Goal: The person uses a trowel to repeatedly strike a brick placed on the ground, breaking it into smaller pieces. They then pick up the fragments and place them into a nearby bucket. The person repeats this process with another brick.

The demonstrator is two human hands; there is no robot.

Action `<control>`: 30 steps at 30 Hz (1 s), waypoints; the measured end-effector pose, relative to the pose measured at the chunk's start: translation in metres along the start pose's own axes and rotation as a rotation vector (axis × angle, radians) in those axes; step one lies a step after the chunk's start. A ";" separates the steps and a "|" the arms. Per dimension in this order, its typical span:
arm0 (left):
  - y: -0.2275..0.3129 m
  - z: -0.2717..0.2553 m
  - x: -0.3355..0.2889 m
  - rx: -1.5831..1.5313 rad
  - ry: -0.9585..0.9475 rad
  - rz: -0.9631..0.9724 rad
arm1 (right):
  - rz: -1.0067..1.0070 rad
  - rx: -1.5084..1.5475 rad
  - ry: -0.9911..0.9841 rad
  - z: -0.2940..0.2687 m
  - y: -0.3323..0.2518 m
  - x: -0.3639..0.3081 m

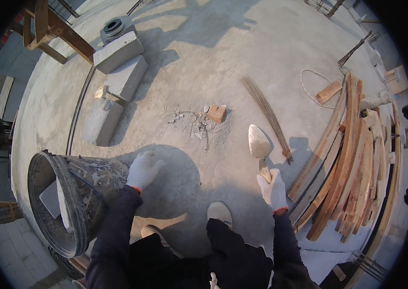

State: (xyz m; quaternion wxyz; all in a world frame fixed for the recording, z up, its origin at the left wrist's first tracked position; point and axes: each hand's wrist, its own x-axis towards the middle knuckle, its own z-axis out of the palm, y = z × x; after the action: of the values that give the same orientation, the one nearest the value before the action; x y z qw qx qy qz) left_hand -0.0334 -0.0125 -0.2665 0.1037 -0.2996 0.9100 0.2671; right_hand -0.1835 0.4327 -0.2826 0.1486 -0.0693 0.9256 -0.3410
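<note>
- Trowel (259,144) sits ahead of you, right of centre: blade tip away from you, long axis fore-aft, tip leaning slightly left.
- Your right hand (272,190) is closed round its handle; handle end hidden in your grip.
- Your left hand (144,169) is half spread, no hold visible, by the tipped bucket (99,168); contact unclear.
- Twig bundle (266,113) lies just right of the blade, planks (346,168) farther right.
</note>
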 end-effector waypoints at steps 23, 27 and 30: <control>0.121 0.047 0.155 0.110 0.174 0.337 | -0.360 -0.249 -0.209 0.051 -0.091 0.110; 0.130 0.046 0.162 0.217 0.157 0.518 | -0.420 -0.386 -0.153 0.058 -0.096 0.098; 0.125 0.046 0.159 0.157 0.092 0.517 | -0.431 -0.382 -0.120 0.060 -0.093 0.095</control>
State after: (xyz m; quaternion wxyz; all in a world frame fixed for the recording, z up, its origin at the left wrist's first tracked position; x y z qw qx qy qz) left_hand -0.2344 0.0198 -0.3071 0.0135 -0.0603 0.9780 0.1994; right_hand -0.2512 0.3036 -0.2873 0.1114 -0.3112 0.9265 -0.1798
